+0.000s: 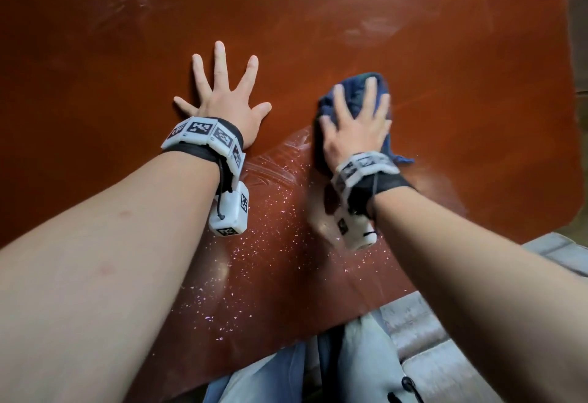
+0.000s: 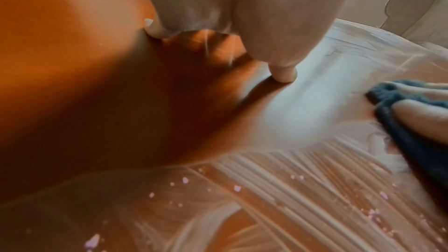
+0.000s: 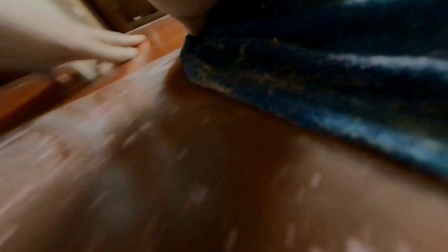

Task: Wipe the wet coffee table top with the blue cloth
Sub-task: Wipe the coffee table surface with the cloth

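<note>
My left hand (image 1: 224,106) sits centre-left of the head view, fingers spread, flat on the worktop (image 1: 95,90), grip released, holding nothing, just bracing. Lower centre, between my wrists and toward the bottom edge, water droplets (image 1: 254,243) and wipe streaks cover the wood. Centre-right, my right hand (image 1: 356,130) presses flat on the blue cloth (image 1: 354,92), fingers straight, not curled round it; the bunched cloth lies directly under the palm, poking out past the fingertips toward the top of the frame. Wet patch lies lower left of the cloth, nearer the right hand, so I judge the next stroke pulls down-left.
</note>
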